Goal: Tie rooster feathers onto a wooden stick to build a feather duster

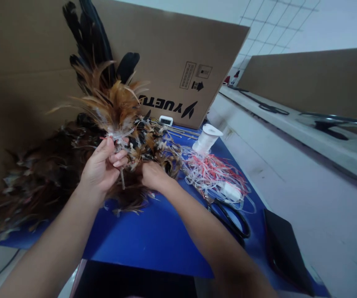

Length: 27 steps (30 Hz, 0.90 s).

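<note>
My left hand point(105, 163) is closed round the base of an upright feather bundle point(119, 103). Orange-brown plumes fan out from it, with long black feathers rising behind, and a thin pale stick pokes out below the fingers. Something white and a bit of red show at the bundle's base, just above my thumb. To the right, my right hand point(153, 176) reaches into a heap of loose brown and black feathers point(149, 140). Its fingertips are hidden among them, so whether they grip anything does not show. More dark feathers point(48, 174) are piled to the left.
On the blue table point(147, 236) lie red and white strands point(218, 171), a white spool point(207, 138), black-handled scissors point(231, 219) and a dark flat object point(285, 248). A large cardboard box point(172, 54) stands behind. A small white device point(166, 120) rests near thin sticks.
</note>
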Available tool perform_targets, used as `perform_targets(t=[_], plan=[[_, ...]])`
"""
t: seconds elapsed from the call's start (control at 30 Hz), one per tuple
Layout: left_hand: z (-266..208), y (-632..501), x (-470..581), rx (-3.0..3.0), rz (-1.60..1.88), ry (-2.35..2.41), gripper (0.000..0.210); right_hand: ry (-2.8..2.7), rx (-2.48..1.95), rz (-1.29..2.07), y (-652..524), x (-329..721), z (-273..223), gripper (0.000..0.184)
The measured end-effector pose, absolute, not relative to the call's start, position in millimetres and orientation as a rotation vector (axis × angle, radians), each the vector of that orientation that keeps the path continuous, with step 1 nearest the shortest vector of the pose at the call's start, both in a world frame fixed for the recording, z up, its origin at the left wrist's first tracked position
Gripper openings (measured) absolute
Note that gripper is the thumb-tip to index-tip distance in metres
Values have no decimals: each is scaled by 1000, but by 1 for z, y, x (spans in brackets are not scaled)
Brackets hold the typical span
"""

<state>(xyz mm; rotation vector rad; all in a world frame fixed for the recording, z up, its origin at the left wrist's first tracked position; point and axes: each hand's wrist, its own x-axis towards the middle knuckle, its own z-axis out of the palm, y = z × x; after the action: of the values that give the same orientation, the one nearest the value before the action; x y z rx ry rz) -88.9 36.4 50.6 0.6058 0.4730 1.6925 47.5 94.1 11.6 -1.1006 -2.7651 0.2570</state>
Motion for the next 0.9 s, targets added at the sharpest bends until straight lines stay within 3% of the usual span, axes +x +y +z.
perform_targets(t=[0.17, 0.4, 0.7, 0.9], plan=[[46, 39, -93, 625, 1695, 450, 6, -2344, -1109, 600, 100, 81, 21, 6], [35, 43, -80, 679, 1615, 480, 7, -1628, -1109, 1168, 83, 121, 26, 16], [17, 43, -56, 634, 1445, 557, 5, -1213, -1013, 1545, 73, 144, -10, 45], [16, 37, -47, 641, 1382, 593, 6, -1163, -908, 1689, 71, 152, -7, 21]])
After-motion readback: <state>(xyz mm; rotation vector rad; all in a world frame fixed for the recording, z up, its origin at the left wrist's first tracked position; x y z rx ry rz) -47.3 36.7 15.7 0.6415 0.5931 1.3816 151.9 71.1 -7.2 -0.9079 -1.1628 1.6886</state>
